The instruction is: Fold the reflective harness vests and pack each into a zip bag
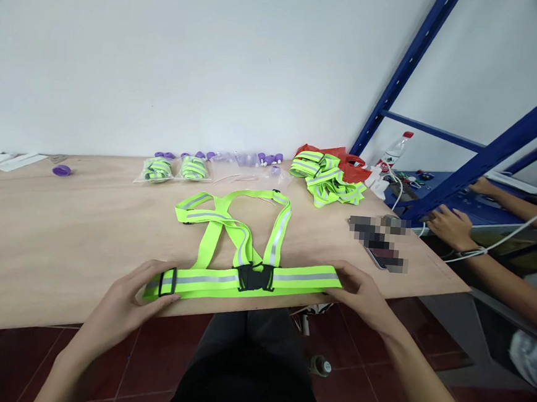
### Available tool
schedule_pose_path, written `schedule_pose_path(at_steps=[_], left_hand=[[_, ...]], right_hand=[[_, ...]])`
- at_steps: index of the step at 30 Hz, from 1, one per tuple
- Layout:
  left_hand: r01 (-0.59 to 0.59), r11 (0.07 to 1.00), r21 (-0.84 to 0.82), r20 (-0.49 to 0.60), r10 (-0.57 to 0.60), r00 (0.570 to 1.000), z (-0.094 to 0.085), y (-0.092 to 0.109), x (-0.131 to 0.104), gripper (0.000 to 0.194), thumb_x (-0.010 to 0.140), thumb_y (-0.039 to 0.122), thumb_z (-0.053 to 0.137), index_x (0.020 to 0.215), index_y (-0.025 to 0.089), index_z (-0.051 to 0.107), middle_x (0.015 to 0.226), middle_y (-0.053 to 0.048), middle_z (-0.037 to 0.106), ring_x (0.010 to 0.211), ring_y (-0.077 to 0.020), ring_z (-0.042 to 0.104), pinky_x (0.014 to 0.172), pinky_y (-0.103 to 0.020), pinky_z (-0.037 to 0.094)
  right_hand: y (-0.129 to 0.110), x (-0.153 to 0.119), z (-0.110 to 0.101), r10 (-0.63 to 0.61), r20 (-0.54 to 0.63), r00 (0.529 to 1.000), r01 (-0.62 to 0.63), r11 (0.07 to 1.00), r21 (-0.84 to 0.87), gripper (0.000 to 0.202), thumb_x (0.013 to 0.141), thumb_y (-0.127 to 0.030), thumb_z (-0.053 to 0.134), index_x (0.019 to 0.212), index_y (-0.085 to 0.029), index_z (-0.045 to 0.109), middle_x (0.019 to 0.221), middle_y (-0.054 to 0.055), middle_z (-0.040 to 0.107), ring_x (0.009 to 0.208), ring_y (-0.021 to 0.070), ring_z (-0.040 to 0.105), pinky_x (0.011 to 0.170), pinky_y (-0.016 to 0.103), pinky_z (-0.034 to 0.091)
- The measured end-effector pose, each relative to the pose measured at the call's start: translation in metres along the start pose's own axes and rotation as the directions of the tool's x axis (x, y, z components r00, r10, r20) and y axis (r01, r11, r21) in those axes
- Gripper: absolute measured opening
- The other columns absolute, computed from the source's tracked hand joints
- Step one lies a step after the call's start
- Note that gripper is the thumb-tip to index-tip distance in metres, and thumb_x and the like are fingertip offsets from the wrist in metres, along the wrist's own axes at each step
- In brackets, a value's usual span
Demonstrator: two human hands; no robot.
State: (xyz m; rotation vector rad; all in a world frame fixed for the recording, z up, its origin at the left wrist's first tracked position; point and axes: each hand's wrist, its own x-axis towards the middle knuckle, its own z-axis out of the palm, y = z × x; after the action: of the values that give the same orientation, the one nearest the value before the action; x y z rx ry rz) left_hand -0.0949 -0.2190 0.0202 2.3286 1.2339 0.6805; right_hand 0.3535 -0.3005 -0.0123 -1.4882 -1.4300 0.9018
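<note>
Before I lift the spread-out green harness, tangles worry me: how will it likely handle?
The harness is probably floppy: its upper straps curl and loop loosely. It looks light, being mostly thin and flat. The chunky black buckle may pull downward.

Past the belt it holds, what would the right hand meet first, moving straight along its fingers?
The right hand would probably meet the right-side shoulder strap first, though depth is unclear.

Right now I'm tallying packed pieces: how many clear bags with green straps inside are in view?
2: the left bag and the right bag, side by side on the table, near the wall.
</note>
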Motion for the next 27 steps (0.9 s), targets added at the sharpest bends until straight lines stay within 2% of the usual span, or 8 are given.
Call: schedule_pose_path(at_steps=[4,7,10,13,17,22,24,27], left_hand=[[-0.014,1.000,-0.025,-0.055,0.013,0.998,-0.003,-0.002,0.006,0.044,0.088,0.051,0.068,0.126,0.030,0.064,0.122,-0.004,0.071,0.111,-0.0278,0.069,0.088,-0.033,0.059],[-0.007,0.999,-0.040,-0.074,0.004,0.997,-0.003,-0.006,0.008,0.042,0.087,0.052,0.068,0.123,0.030,0.066,0.119,-0.004,0.073,0.107,-0.0277,0.070,0.086,-0.034,0.060],[0.009,0.999,-0.038,-0.055,-0.011,0.998,-0.008,-0.011,0.006,0.042,0.087,0.051,0.068,0.123,0.029,0.066,0.119,-0.004,0.072,0.106,-0.0282,0.070,0.087,-0.034,0.059],[0.011,1.000,-0.012,0.041,-0.010,0.999,-0.013,-0.016,0.000,0.044,0.090,0.045,0.067,0.132,0.032,0.061,0.125,-0.004,0.070,0.112,-0.0285,0.068,0.089,-0.034,0.058],[-0.026,0.999,0.019,0.139,0.023,0.990,-0.008,-0.021,-0.013,0.045,0.092,0.042,0.065,0.136,0.037,0.059,0.134,-0.003,0.066,0.120,-0.0289,0.064,0.097,-0.038,0.056],[-0.031,0.985,0.172,0.162,0.003,0.987,-0.003,-0.025,-0.022,0.048,0.085,0.050,0.072,0.131,0.038,0.065,0.134,-0.005,0.066,0.123,-0.0324,0.061,0.099,-0.046,0.054],[-0.029,0.980,0.198,0.142,0.000,0.990,-0.006,-0.019,-0.020,0.055,0.083,0.053,0.073,0.134,0.038,0.062,0.137,-0.006,0.063,0.122,-0.0326,0.062,0.096,-0.044,0.056],[-0.065,0.979,0.194,-0.017,0.070,0.997,-0.003,0.004,-0.013,0.056,0.088,0.051,0.068,0.140,0.035,0.057,0.141,-0.006,0.060,0.124,-0.0315,0.061,0.097,-0.042,0.056]], right_hand=[[0.010,0.010,0.003,-0.025,-0.084,0.996,0.037,0.988,0.150,0.046,0.077,-0.059,0.074,0.104,-0.023,0.070,0.098,0.007,0.075,0.092,0.0261,0.072,0.079,0.034,0.060],[0.007,0.015,0.002,-0.060,-0.095,0.994,0.065,0.997,0.049,0.046,0.084,-0.061,0.066,0.110,-0.023,0.070,0.107,0.008,0.075,0.100,0.0275,0.071,0.086,0.038,0.059],[0.002,0.016,-0.008,-0.155,0.005,0.988,0.152,0.957,-0.245,0.046,0.087,-0.056,0.065,0.121,-0.025,0.070,0.119,0.009,0.072,0.112,0.0287,0.067,0.096,0.041,0.055],[0.007,0.011,-0.025,-0.193,0.165,0.967,0.247,0.865,-0.437,0.048,0.086,-0.055,0.068,0.128,-0.031,0.068,0.118,0.008,0.072,0.108,0.0271,0.068,0.092,0.038,0.056],[0.021,0.001,-0.037,-0.235,0.267,0.934,0.348,0.761,-0.548,0.050,0.084,-0.058,0.070,0.128,-0.036,0.069,0.110,0.007,0.074,0.100,0.0271,0.070,0.087,0.039,0.057],[0.025,-0.005,-0.032,-0.264,0.344,0.901,0.429,0.653,-0.624,0.053,0.080,-0.062,0.073,0.126,-0.037,0.070,0.108,0.007,0.075,0.097,0.0295,0.070,0.083,0.044,0.057],[0.019,-0.002,-0.032,-0.269,0.322,0.908,0.417,0.654,-0.631,0.049,0.082,-0.062,0.070,0.123,-0.035,0.072,0.108,0.008,0.074,0.097,0.0293,0.070,0.081,0.043,0.057],[0.001,0.011,-0.032,-0.327,0.197,0.924,0.375,0.684,-0.626,0.036,0.092,-0.056,0.059,0.109,-0.030,0.076,0.106,0.009,0.073,0.097,0.0279,0.069,0.082,0.040,0.056]])
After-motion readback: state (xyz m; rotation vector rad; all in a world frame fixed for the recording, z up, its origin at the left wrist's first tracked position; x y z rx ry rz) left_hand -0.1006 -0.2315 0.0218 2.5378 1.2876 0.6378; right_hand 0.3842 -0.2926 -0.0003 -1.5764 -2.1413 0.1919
